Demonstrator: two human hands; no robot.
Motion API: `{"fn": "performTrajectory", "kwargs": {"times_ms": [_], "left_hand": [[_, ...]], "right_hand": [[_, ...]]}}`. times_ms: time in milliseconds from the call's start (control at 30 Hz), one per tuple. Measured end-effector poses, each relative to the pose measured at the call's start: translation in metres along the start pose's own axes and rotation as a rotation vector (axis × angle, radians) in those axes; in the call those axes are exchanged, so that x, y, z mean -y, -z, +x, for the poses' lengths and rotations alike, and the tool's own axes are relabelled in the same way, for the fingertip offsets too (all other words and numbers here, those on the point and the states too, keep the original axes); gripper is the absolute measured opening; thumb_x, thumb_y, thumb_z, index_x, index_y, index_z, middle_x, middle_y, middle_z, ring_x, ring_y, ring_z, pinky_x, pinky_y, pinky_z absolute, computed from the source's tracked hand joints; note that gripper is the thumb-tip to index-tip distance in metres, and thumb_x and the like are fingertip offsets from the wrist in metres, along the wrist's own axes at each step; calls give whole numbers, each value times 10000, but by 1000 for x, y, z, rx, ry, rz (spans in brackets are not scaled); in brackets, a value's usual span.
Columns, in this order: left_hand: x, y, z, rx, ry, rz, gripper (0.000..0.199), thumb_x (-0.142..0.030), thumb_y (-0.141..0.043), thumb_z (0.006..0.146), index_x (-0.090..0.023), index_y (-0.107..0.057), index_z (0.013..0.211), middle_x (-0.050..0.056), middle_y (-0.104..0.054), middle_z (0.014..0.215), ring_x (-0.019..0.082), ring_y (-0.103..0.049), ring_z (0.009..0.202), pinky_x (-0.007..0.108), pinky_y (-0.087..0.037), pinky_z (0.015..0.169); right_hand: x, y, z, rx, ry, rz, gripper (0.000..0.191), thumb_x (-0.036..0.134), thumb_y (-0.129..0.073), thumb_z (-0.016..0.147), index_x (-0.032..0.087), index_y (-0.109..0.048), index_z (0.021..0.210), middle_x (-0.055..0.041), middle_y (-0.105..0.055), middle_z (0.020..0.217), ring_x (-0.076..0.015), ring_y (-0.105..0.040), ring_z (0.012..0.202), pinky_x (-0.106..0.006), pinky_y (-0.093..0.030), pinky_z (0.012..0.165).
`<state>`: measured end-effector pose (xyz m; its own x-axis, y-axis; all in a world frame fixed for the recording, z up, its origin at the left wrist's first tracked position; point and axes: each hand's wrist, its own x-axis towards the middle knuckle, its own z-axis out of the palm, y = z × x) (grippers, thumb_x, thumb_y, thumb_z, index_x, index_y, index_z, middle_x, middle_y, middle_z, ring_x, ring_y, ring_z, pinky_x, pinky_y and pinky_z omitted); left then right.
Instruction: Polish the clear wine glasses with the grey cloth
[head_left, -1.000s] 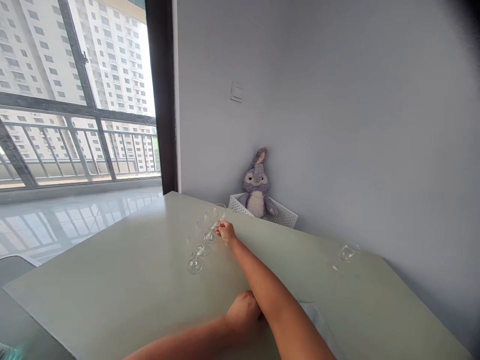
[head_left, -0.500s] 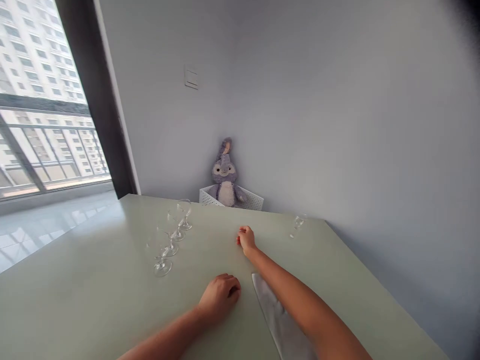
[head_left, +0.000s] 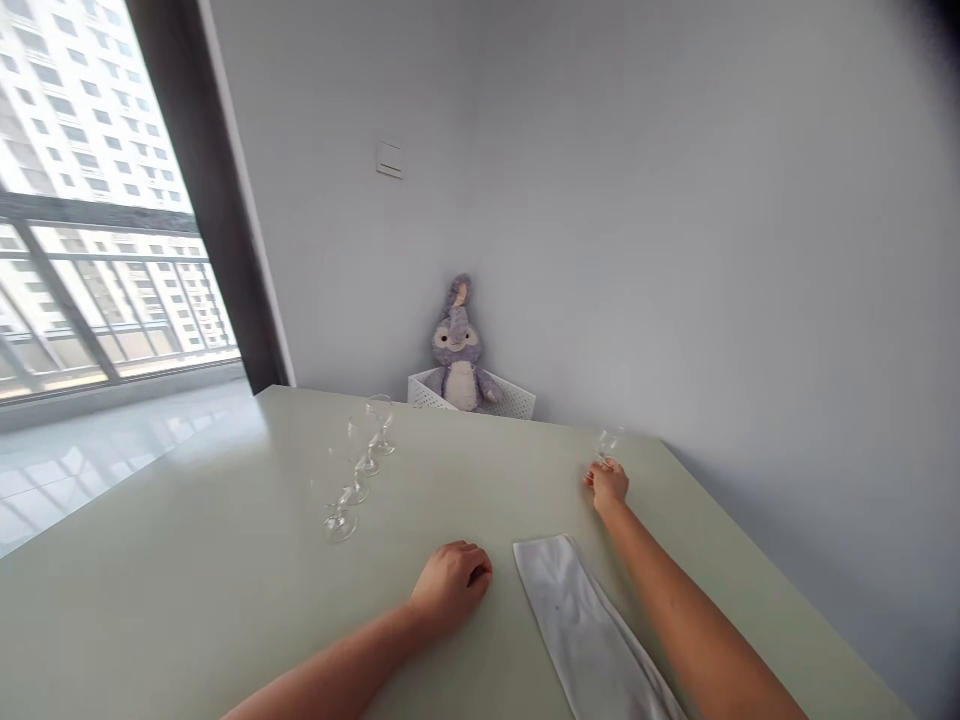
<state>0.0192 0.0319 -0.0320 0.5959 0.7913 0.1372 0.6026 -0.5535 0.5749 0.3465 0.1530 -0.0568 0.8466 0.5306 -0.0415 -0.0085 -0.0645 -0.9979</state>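
Note:
My right hand [head_left: 607, 483] is at the far right of the table, its fingers closed around the lower part of a small clear glass [head_left: 609, 443]. The glass's rim and bowl show above the fingers; its base is hidden behind the hand. My left hand [head_left: 453, 584] rests on the table near the middle, loosely curled with nothing visible in it. Between my forearms lies a folded light grey cloth [head_left: 577, 620], touched by neither hand. A row of several clear stemmed glasses [head_left: 341, 522] stands upright to the left, apart from my left hand.
The pale green table [head_left: 225, 600] reaches toward the room's corner. Behind its far edge a purple plush rabbit [head_left: 459, 380] sits in a white perforated basket [head_left: 517, 402]. Grey walls stand behind and to the right; a window is at the left.
My right hand has moved right from the table's middle to the small glass and closed on it. More of the cloth shows now. My left hand stays in place; the view has shifted slightly.

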Motion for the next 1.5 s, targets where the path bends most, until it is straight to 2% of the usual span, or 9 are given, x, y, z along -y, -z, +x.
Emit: {"fn": "performTrajectory", "kwargs": {"times_ms": [233,400,500,700,933,1133,1267,1400,1500], "left_hand": [[3,-3,-3,-32,-45,16,164,-151,-436,750,-182,-597,749,3,-613,729,130,-516,693,230,-360,652],[5,-4,-4,-35,-98,7,163,-115,-462,700,-187,-601,747,-4,-608,707,123,-522,679,222,-366,651],[5,-6,-9,21,-240,-25,179,-110,-462,690,-190,-606,757,-7,-621,722,109,-536,652,205,-380,641],[-4,-17,-29,135,-551,29,115,-193,-509,683,-215,-606,741,-19,-649,702,113,-569,629,203,-364,534],[-2,-36,-32,112,-629,28,100,-247,-541,663,-214,-624,707,-15,-649,641,135,-587,629,232,-392,542],[1,-35,-30,107,-665,-34,137,-210,-526,642,-202,-635,725,8,-643,642,167,-579,651,265,-425,596],[1,-33,-31,147,-633,-56,116,-201,-533,638,-219,-629,701,20,-652,663,191,-584,679,279,-439,628],[0,-29,-33,170,-589,-107,162,-173,-513,645,-210,-637,742,9,-649,655,160,-587,649,244,-435,629],[-5,-20,-34,203,-523,-176,187,-167,-499,678,-193,-641,796,2,-658,687,122,-579,604,201,-421,575]], "right_hand": [[0,-48,-37,227,44,-45,253,271,-561,599,154,-561,823,-20,-594,715,-79,-488,445,-194,-402,392],[0,-91,-113,553,78,-71,265,275,-577,614,140,-588,842,-20,-605,721,-72,-505,470,-177,-406,412],[2,-109,-164,772,88,-104,248,235,-565,631,130,-607,852,-22,-601,711,-73,-501,481,-178,-412,418],[7,-121,-252,1225,130,-180,225,180,-627,603,139,-660,821,0,-600,639,-87,-500,475,-199,-423,437],[17,-121,-321,1640,284,-281,280,244,-627,653,178,-682,919,65,-509,476,-68,-430,421,-177,-340,434],[21,-135,-345,1664,422,-359,267,246,-608,674,200,-680,927,55,-560,548,-90,-506,544,-176,-367,519],[25,-131,-342,1689,396,-361,277,218,-578,692,206,-656,957,50,-565,600,-89,-506,548,-175,-378,500],[39,-97,-317,1604,457,-341,248,225,-538,733,205,-640,959,19,-618,727,-103,-543,604,-199,-425,561],[53,-46,-279,1424,655,-381,237,244,-490,783,226,-646,961,-10,-647,861,-140,-576,759,-240,-443,691]]}}
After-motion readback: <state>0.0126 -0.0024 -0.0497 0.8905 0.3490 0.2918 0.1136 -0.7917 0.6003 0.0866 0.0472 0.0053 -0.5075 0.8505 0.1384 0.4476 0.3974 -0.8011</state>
